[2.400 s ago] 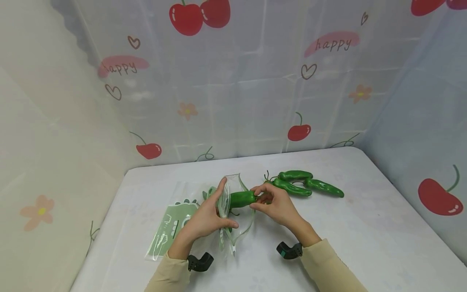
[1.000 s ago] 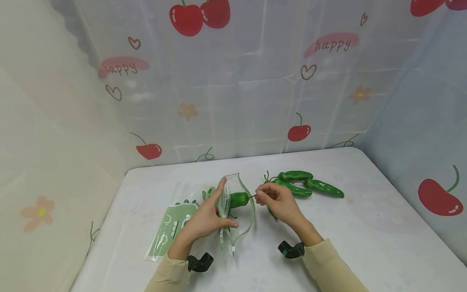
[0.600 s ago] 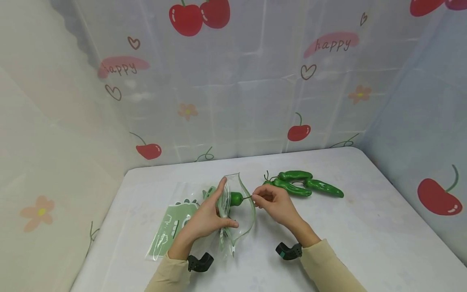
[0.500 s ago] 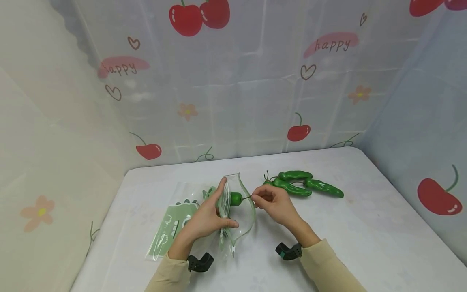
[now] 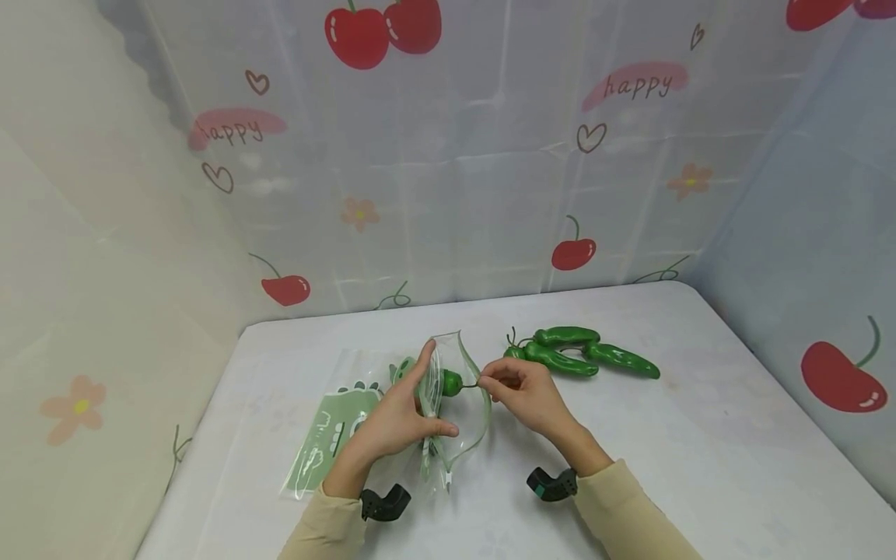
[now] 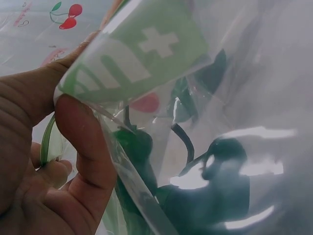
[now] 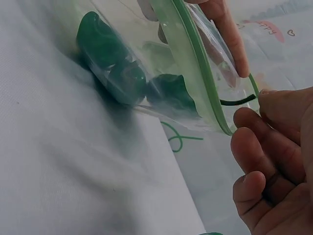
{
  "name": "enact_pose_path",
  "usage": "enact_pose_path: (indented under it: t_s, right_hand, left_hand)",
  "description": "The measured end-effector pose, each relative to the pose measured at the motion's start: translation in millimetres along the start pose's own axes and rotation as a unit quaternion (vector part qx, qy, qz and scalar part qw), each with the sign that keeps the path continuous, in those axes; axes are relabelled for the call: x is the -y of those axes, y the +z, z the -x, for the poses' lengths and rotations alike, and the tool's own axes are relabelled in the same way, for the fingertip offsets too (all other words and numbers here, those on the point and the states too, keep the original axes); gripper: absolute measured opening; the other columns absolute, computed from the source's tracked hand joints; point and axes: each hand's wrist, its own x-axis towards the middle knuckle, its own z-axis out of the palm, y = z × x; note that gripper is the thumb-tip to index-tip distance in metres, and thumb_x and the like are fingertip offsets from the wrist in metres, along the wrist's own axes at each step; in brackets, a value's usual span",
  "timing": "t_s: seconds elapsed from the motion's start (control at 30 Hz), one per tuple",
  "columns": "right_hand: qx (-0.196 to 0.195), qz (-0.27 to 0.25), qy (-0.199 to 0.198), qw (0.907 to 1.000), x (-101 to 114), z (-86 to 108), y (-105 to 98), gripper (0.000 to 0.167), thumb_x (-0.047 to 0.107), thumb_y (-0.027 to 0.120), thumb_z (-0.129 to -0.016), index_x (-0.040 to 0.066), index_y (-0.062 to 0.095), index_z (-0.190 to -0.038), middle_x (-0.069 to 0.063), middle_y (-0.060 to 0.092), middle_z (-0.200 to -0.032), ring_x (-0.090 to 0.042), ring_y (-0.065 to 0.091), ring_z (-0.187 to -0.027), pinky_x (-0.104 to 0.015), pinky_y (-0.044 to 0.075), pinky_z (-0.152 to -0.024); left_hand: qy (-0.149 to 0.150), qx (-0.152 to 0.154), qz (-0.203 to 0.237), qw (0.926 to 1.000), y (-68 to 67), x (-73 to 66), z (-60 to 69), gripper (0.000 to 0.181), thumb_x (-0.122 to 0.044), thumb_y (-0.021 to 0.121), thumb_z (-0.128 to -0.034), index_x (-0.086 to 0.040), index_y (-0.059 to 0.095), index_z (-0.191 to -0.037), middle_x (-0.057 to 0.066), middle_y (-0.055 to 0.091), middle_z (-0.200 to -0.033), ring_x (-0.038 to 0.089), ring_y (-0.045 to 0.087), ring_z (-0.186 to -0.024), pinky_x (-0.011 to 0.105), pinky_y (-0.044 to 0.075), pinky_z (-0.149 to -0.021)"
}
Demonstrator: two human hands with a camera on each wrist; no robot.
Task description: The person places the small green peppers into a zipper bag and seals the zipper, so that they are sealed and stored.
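Note:
My left hand [image 5: 392,420] grips the mouth of a clear zip bag [image 5: 465,435] with green edging and a green print, thumb and index finger spread at its opening. A green pepper [image 5: 451,382] sits partway inside that opening. My right hand [image 5: 525,393] pinches its dark stem [image 7: 238,101] between thumb and fingertips. Through the plastic in the left wrist view, other green peppers [image 6: 215,181] show inside the bag. The right wrist view also shows dark green peppers [image 7: 105,41] low in the bag.
Several loose green peppers [image 5: 621,360] lie behind and right of my right hand, one partly hidden by it. Flat plastic with a green print [image 5: 322,443] lies left; whether it belongs to the held bag, I cannot tell. A patterned curtain [image 5: 462,194] stands behind the white table [image 5: 700,435].
The pepper has moved left, deeper into the bag. My right hand has shifted its hold from the pepper's top end to its stem and come slightly left. The left hand stays put.

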Motion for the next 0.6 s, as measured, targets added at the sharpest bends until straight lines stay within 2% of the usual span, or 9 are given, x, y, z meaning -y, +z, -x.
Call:
enact_pose_path:
  t_s: [0.13,0.23,0.37,0.6]
  right_hand:
    - [-0.002,0.018,-0.005,0.9998,0.4,0.3,4.0,0.005,0.022,0.079,-0.093,0.023,0.077,-0.097,0.002,0.073,-0.082,-0.013,0.063,-0.069,-0.026,0.050,-0.061]
    - [-0.003,0.029,-0.008,0.9995,0.7,0.2,5.5,0.005,0.021,0.080,-0.092,0.023,0.077,-0.097,0.006,0.073,-0.083,-0.009,0.062,-0.069,-0.025,0.050,-0.061]
    - [-0.010,0.034,-0.008,0.9993,1.6,1.1,4.3,0.005,0.020,0.079,-0.092,0.023,0.077,-0.096,0.006,0.073,-0.083,-0.010,0.062,-0.068,-0.025,0.050,-0.061]
    - [-0.017,0.011,-0.009,0.9998,1.2,-0.8,-1.2,0.005,0.022,0.079,-0.093,0.022,0.077,-0.098,0.003,0.075,-0.088,-0.012,0.064,-0.072,-0.026,0.051,-0.064]
  left_hand:
    - [0.003,0.001,0.000,1.0000,0.4,-0.6,0.5,0.129,-0.029,0.093,-0.0767,-0.039,0.001,-0.166,0.003,0.027,-0.168,0.009,0.041,-0.050,0.030,0.049,-0.056]
    - [0.002,0.002,0.000,1.0000,0.0,-1.6,0.7,0.129,-0.031,0.093,-0.0762,-0.039,0.001,-0.166,0.001,0.023,-0.170,0.009,0.040,-0.050,0.030,0.049,-0.056]
    - [-0.002,0.004,0.007,1.0000,-0.6,-1.5,0.8,0.129,-0.033,0.093,-0.0759,-0.038,0.001,-0.166,0.003,0.023,-0.170,0.009,0.041,-0.050,0.030,0.050,-0.056]
    - [-0.011,0.011,0.039,0.9991,-2.1,0.3,0.7,0.128,-0.028,0.093,-0.0772,-0.040,0.002,-0.166,0.008,0.032,-0.164,0.012,0.050,-0.053,0.030,0.050,-0.055]
